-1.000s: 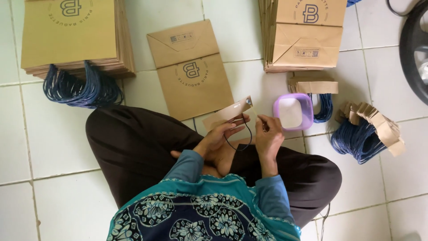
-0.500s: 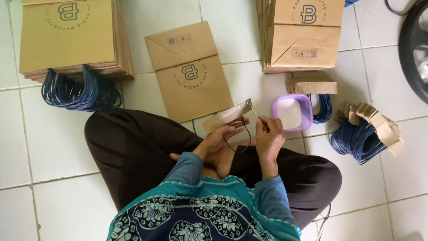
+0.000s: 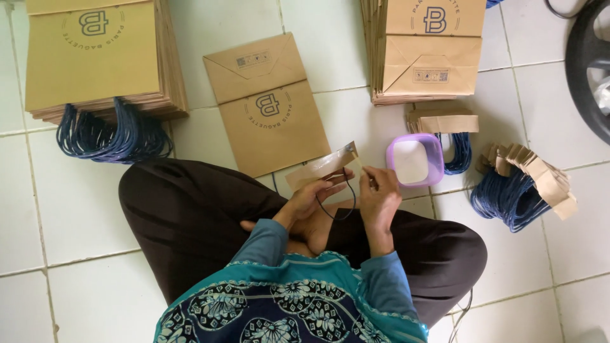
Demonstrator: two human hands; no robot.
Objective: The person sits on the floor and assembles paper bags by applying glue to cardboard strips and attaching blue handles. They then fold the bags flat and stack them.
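Note:
I sit cross-legged on a white tiled floor. My left hand (image 3: 312,194) holds a brown cardboard strip (image 3: 321,168) with a dark blue cord handle (image 3: 340,206) looping down from it. My right hand (image 3: 379,198) is pinched at the strip's right end, fingers closed on something small that I cannot make out. A purple tub of white glue (image 3: 414,159) stands just right of my right hand. A flat brown paper bag (image 3: 267,105) lies on the floor beyond my hands.
A stack of brown bags with blue cord handles (image 3: 95,60) lies at the far left, another bag stack (image 3: 429,47) at the far right. Handle strips with blue cords (image 3: 524,184) lie right, more (image 3: 445,124) behind the tub. A dark wheel (image 3: 591,63) is at the right edge.
My right hand has drawn back slightly from the tub toward the strip's end. My left hand and the strip have barely shifted.

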